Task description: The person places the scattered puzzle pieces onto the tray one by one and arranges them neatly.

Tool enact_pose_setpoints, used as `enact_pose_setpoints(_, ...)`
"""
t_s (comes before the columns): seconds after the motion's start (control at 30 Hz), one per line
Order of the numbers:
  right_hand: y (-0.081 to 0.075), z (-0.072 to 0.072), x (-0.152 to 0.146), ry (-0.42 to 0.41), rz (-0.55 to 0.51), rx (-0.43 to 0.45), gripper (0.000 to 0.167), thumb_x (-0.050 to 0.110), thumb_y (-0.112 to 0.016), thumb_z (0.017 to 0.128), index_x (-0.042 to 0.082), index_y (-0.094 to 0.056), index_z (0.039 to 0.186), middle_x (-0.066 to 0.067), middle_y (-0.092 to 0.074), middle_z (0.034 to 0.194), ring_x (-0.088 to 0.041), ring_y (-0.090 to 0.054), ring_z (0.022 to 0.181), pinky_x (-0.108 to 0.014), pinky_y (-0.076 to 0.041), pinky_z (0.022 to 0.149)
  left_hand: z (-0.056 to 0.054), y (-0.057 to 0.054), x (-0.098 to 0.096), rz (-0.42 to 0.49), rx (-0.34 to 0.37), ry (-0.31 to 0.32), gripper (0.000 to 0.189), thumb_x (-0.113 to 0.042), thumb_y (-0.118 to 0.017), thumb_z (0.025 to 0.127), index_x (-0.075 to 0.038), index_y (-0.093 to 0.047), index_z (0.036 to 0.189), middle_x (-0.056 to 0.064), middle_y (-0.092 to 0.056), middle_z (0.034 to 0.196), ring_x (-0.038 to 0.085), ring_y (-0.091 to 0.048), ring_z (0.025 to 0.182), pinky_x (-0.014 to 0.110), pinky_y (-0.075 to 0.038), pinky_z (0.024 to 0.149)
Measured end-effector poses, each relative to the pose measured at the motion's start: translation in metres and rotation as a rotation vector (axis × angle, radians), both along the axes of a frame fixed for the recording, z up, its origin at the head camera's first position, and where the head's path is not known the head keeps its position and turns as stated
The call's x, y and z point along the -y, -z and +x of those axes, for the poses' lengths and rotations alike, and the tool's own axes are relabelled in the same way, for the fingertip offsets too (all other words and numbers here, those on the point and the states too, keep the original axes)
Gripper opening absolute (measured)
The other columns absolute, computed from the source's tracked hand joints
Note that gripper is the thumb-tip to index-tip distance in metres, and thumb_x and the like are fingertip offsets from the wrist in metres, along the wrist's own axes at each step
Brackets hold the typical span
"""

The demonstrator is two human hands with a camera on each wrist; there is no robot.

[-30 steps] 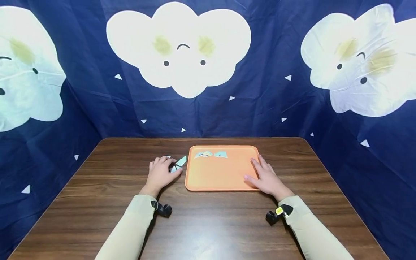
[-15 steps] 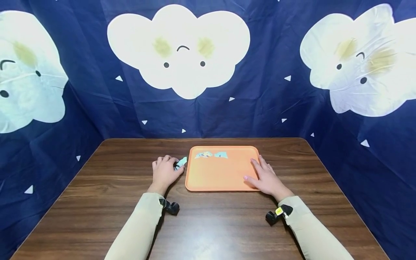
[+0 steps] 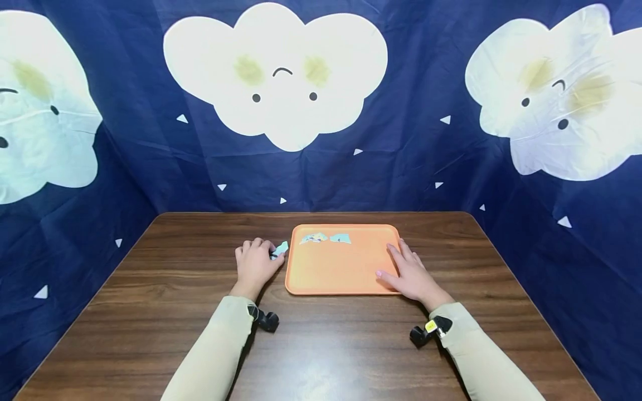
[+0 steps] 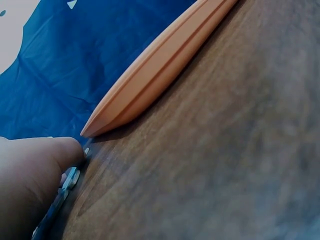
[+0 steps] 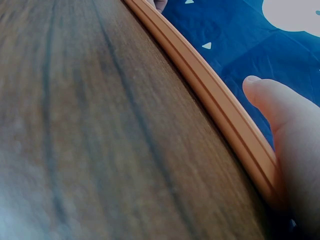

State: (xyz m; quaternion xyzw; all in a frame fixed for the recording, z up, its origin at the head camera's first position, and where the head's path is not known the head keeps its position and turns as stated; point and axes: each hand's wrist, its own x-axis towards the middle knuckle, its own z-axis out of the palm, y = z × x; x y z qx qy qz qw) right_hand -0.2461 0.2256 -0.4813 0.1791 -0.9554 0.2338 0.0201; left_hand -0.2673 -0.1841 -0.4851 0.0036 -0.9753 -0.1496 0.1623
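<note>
My left hand (image 3: pixel 254 264) is low over the table beside the tray's left edge, thumb and fingers curved around a light-blue puzzle piece (image 3: pixel 281 249). That piece sticks out between thumb and forefinger, and the palm hides what lies beneath. In the left wrist view, thin pieces (image 4: pixel 71 178) show edge-on beside the thumb (image 4: pixel 35 170). On the orange tray (image 3: pixel 346 273), a multicoloured piece (image 3: pixel 313 238) and a light-blue piece (image 3: pixel 340 238) lie near the far rim. My right hand (image 3: pixel 413 275) rests on the tray's right edge, fingers and thumb spread.
A brown wood-grain table (image 3: pixel 321 345) bears the tray. Dark blue cloth (image 3: pixel 311 178) with white clouds rises behind the table and along both sides. Each wrist wears a small black camera, such as the left one (image 3: pixel 268 321).
My left hand has slid right towards the tray and now covers pieces that showed beside it, leaving one partly visible. My right hand and the tray have stayed put.
</note>
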Motion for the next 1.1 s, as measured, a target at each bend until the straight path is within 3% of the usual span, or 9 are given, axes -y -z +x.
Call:
enact_pose_setpoints(0.43, 0.0, 0.001, -0.005, 0.0, -0.013, -0.017, 0.092, 0.062, -0.058, 0.093, 0.003, -0.031, 0.158, -0.03, -0.011, 0.164, -0.047, -0.016, 0.15, -0.061, -0.012, 0.119, 0.001, -0.003, -0.011, -0.002, 0.016, -0.02, 0.045, -0.055, -0.071, 0.086, -0.013, -0.059, 0.075, 0.01, -0.059, 0.098, 0.037, -0.047, 0.096, 0.056, -0.031, 0.091)
enact_pose_setpoints(0.57, 0.002, 0.001, -0.006, -0.002, -0.007, -0.021, 0.091, 0.062, -0.058, 0.093, 0.004, -0.031, 0.158, -0.03, -0.011, 0.164, -0.048, -0.016, 0.15, -0.061, -0.012, 0.119, 0.0, -0.002, -0.012, -0.005, 0.015, -0.015, 0.046, -0.057, -0.071, 0.086, -0.014, -0.057, 0.075, 0.01, -0.058, 0.099, 0.036, -0.046, 0.095, 0.056, -0.031, 0.091)
enact_pose_setpoints(0.73, 0.002, -0.002, -0.007, -0.005, -0.008, -0.02, 0.091, 0.063, -0.057, 0.093, 0.005, -0.031, 0.158, -0.028, -0.009, 0.165, -0.045, -0.014, 0.151, -0.06, -0.011, 0.119, -0.006, 0.001, -0.01, 0.019, -0.012, 0.018, 0.044, -0.056, -0.072, 0.083, -0.014, -0.061, 0.088, 0.011, -0.06, 0.102, 0.036, -0.048, 0.097, 0.057, -0.031, 0.092)
enact_pose_setpoints(0.87, 0.001, -0.003, -0.006, -0.009, -0.011, -0.019, 0.092, 0.063, -0.057, 0.093, 0.005, -0.03, 0.158, -0.028, -0.009, 0.165, -0.045, -0.014, 0.151, -0.06, -0.011, 0.119, -0.012, 0.003, -0.006, 0.036, -0.033, 0.069, 0.047, -0.051, -0.071, 0.082, -0.012, -0.066, 0.109, 0.013, -0.062, 0.118, 0.038, -0.049, 0.105, 0.058, -0.029, 0.094)
enact_pose_setpoints(1.0, 0.002, -0.003, -0.004, -0.008, -0.013, -0.026, 0.091, 0.062, -0.058, 0.093, 0.004, -0.03, 0.158, -0.029, -0.01, 0.165, -0.046, -0.016, 0.151, -0.06, -0.011, 0.119, -0.016, 0.002, -0.001, 0.04, -0.004, 0.128, 0.055, -0.046, -0.068, 0.084, -0.013, -0.065, 0.128, 0.011, -0.059, 0.137, 0.039, -0.047, 0.116, 0.06, -0.025, 0.1)
enact_pose_setpoints(1.1, 0.004, -0.003, -0.003, -0.009, -0.011, -0.022, 0.092, 0.062, -0.058, 0.093, 0.004, -0.03, 0.158, -0.029, -0.01, 0.165, -0.044, -0.015, 0.151, -0.059, -0.011, 0.12, -0.016, 0.0, 0.003, 0.036, 0.033, 0.169, 0.057, -0.042, -0.067, 0.084, -0.014, -0.064, 0.134, 0.008, -0.058, 0.142, 0.039, -0.046, 0.12, 0.061, -0.022, 0.102)
